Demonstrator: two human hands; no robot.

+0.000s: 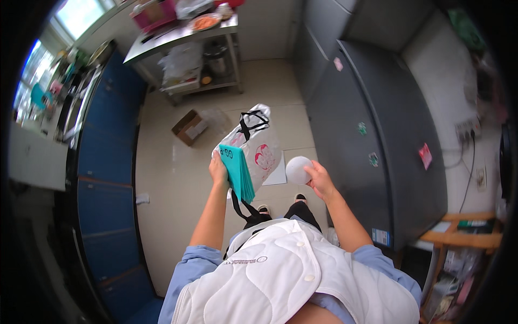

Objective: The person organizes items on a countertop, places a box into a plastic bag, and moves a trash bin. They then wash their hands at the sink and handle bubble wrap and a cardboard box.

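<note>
My left hand (219, 169) grips a teal folded bundle (238, 172) with pleated layers and dark lettering on its top face. Right against the bundle hangs a white bag (265, 141) with pink-red printed figures and black straps; whether my fingers also hold it, I cannot tell. One black strap (241, 210) dangles below the bundle. On the other side, my right hand (321, 181) pinches a round white disc (298, 170) by its edge, thumb on top. A gap separates the disc from the bag.
A grey refrigerator (344, 109) stands at the right, blue cabinets (106, 162) at the left. Ahead is a metal table (182, 34) bearing a plate of orange food (205, 22). An open cardboard box (189, 127) lies on the tiled floor (162, 170). A wooden shelf (465, 239) sits at lower right.
</note>
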